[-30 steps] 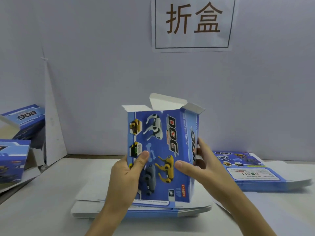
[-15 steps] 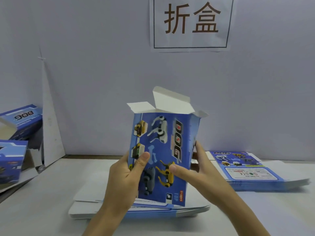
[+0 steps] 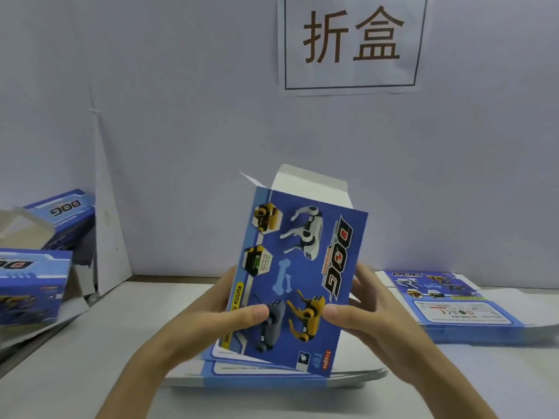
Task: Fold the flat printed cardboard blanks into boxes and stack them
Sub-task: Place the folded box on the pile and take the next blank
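The box (image 3: 302, 282) is deep blue with white insides, printed with white, grey and yellow robot dogs, a pale-blue bone and red-black "DOG" lettering, above blue-and-white blanks (image 3: 272, 376) on the pale grey worktop (image 3: 90, 358).

left hand (image 3: 216, 316) pinching the box (image 3: 305, 267) at its left edge, thumb lying across the front, right hand (image 3: 372, 313) gripping the opposite edge likewise
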